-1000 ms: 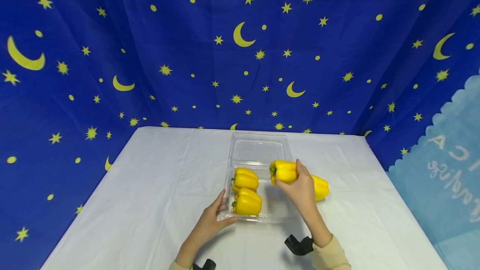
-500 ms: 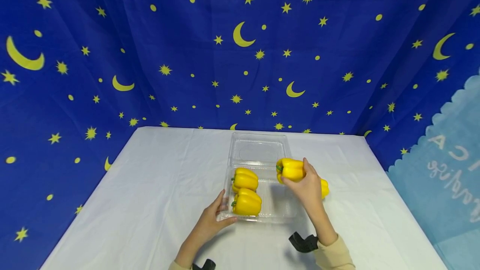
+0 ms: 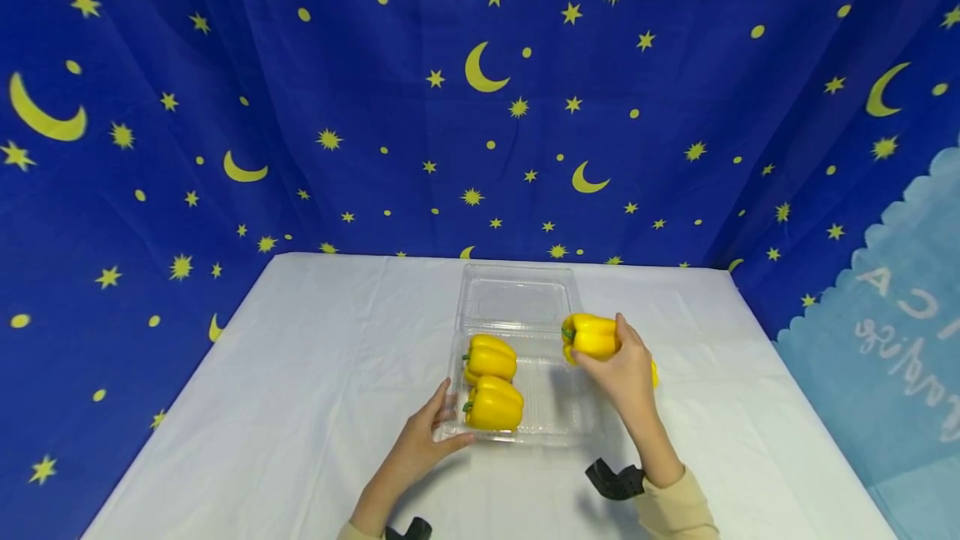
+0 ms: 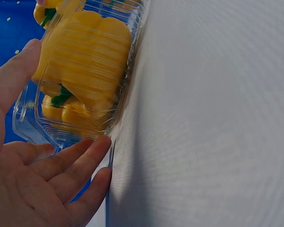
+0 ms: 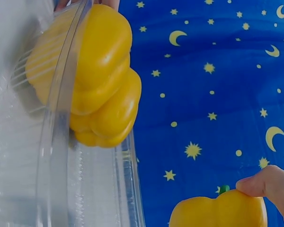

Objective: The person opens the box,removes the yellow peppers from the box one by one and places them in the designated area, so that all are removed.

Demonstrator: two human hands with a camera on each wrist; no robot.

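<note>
My right hand [image 3: 628, 372] grips a yellow bell pepper [image 3: 590, 336] above the right side of a clear plastic clamshell container [image 3: 551, 419]. In the right wrist view, the thumb presses near that pepper's green stem [image 5: 224, 189]. Two more yellow bell peppers, a rear one [image 3: 491, 357] and a front one [image 3: 494, 404], lie in the left half of the container. Another yellow pepper [image 3: 655, 374] is mostly hidden behind my right hand. My left hand [image 3: 417, 438] rests against the container's front left corner, its fingers extended along the wall [image 4: 78, 135].
The container's lid [image 3: 517, 298] lies folded back, away from me. A white cloth covers the table [image 3: 337, 357]. Behind it hangs a blue curtain [image 3: 420, 123] with moons and stars, and a light blue panel [image 3: 900, 332] is at the right.
My right hand has moved right with its pepper, covering more of the pepper behind it. The left hand and the two peppers in the container have stayed put.
</note>
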